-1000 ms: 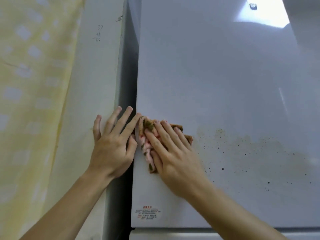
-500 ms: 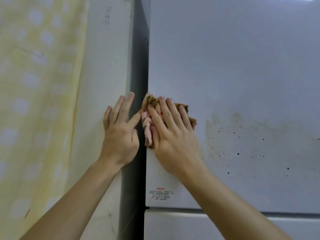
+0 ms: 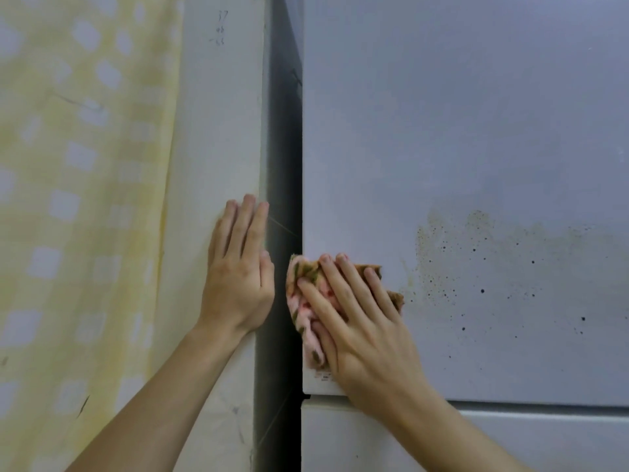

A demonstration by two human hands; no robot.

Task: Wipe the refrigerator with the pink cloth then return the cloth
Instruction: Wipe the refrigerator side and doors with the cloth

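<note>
The white refrigerator door (image 3: 459,131) fills the right half of the view. A patch of brown specks and dark dots (image 3: 493,260) stains it at mid height. My right hand (image 3: 357,321) presses the crumpled pink cloth (image 3: 303,301) flat against the door's lower left corner, fingers straight and spread over it. The cloth shows brown soiled patches and sticks out left of and above my fingers. My left hand (image 3: 241,267) rests flat on the white wall (image 3: 221,131) beside the fridge, fingers straight.
A dark gap (image 3: 282,165) runs between the wall and the fridge. A yellow checked curtain (image 3: 85,165) hangs at the left. Below the door is a seam and a second door panel (image 3: 510,437). A small label is partly hidden under my right hand.
My right hand has slid the cloth down along the door's left edge toward its bottom corner. My left hand has stayed on the wall, and its fingers have drawn together.
</note>
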